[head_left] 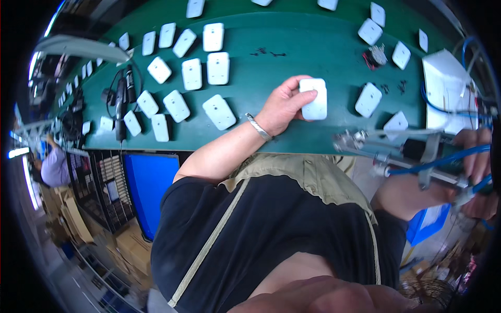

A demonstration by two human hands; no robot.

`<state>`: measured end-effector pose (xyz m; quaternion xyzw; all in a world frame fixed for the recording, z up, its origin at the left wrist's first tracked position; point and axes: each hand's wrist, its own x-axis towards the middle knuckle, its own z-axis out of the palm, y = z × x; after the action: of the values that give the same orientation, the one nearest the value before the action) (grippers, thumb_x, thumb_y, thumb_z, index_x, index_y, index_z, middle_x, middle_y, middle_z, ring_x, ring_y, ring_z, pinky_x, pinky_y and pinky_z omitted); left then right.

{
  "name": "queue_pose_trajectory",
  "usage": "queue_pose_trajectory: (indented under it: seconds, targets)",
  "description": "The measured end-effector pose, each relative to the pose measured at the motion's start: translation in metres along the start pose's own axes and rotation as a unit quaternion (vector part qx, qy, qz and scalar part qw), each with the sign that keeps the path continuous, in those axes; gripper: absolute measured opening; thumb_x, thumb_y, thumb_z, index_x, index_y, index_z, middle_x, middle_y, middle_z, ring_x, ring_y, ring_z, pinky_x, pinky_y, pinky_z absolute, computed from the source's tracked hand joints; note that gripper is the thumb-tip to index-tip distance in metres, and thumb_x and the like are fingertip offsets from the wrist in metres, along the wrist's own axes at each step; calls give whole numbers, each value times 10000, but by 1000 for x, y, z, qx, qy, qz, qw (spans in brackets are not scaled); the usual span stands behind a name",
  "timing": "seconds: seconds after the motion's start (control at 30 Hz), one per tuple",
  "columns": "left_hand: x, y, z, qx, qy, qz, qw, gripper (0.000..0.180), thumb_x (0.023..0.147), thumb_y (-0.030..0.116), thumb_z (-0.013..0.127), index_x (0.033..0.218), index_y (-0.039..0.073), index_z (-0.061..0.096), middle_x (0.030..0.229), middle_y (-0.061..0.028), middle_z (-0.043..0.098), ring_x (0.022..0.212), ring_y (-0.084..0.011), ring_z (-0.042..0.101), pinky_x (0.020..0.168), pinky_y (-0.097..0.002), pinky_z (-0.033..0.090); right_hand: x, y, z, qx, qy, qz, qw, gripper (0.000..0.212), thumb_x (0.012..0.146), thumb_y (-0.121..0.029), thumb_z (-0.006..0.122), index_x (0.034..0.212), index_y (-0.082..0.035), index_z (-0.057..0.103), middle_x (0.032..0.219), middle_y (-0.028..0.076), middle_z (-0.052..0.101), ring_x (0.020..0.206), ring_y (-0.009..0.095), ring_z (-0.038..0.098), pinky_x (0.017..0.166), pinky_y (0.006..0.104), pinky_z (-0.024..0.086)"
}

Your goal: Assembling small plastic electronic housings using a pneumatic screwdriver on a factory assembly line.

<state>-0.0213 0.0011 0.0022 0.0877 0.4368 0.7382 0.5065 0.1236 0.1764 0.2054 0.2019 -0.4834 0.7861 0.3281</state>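
White case over the green tabletop, and the left hand has it pinched, thumb across its face! Rightward, a metal device with a blue hose; the right hand curls beside it, grip impossible to tell.

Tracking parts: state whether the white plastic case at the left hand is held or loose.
Held: the left hand grips the white plastic case, thumb across its face.

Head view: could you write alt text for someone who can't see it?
A person's left hand holds a white case over a green table strewn with similar cases; the right hand is at a metal device with blue hoses.
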Motion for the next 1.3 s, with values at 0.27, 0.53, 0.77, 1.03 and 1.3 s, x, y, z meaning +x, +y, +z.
queue_pose_trajectory:
  seconds: [0.27, 0.53, 0.77, 1.03, 1.3]
  targets:
    - [-16, 13, -9, 13, -24, 98, 995, 256, 807, 68, 571, 1049, 60, 488, 926, -31, 575, 826, -101, 561, 701, -261, 481, -27, -12, -41, -37, 89, 38, 995, 459, 715, -252, 669, 988, 1, 402, 789, 35, 414, 629, 110, 400, 619, 225, 329]
    - [-23, 204, -121, 378, 197, 306, 851, 429, 816, 248, 592, 1187, 97, 441, 1025, -72, 552, 883, -159, 572, 687, -288, 503, -22, -5, -51, -105, 97, 16, 990, 445, 792, -155, 584, 1134, -59, 318, 801, 58, 425, 684, 128, 414, 651, 251, 330]
    - [81, 306, -297, 638, 379, 127, 659, 447, 766, 268, 623, 1179, 144, 505, 1060, -126, 586, 937, -243, 575, 815, -323, 450, -17, -7, -45, -197, 204, -24, 959, 392, 819, -126, 534, 1139, -47, 322, 786, 45, 371, 678, 133, 360, 672, 267, 333]
    - [94, 315, -291, 799, 421, -4, 429, 621, 679, 470, 638, 1183, 133, 505, 1209, -143, 480, 1100, -305, 467, 912, -356, 394, -18, -6, -36, -200, 169, -23, 965, 455, 783, -179, 560, 1144, -21, 332, 800, 53, 431, 683, 124, 387, 640, 237, 327]
    - [130, 298, -267, 766, 197, -38, 611, 625, 667, 415, 697, 1183, 113, 513, 1068, -113, 577, 720, -181, 607, 684, -284, 492, -9, 7, -33, -170, 189, -44, 966, 486, 754, -115, 569, 1157, 18, 333, 785, 58, 395, 703, 141, 376, 633, 259, 338]
